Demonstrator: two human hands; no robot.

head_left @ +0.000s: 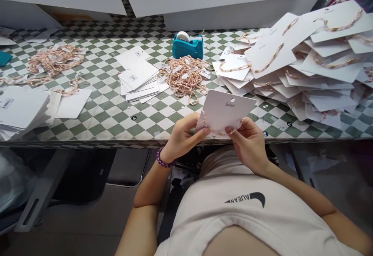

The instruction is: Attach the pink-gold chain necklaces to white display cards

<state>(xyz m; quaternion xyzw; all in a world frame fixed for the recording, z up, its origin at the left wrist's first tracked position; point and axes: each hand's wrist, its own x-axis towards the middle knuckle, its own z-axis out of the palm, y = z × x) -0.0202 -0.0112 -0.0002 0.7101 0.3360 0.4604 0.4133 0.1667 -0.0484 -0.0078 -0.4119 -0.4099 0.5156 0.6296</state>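
Between both hands, just over the table's near edge, is a white jewelry card (225,108) with a small hole and dark script near its top. A pink and gold beaded necklace (220,133) curves across the card's lower part. My left hand (189,131), with a purple bead bracelet (165,158) at the wrist, grips the card's left side, thumb on the front. My right hand (247,141) pinches the lower right edge, its thumb on the beads. The fingers behind the card are hidden. Beyond the card lies a tangled heap of tagged beaded necklaces (186,75).
A teal tape dispenser (188,47) stands behind the heap. Blank cards (138,77) are stacked left of it. Carded necklaces (291,61) pile high at right. Another necklace heap (56,61) and more cards (20,106) lie at left on the checkered table (105,112).
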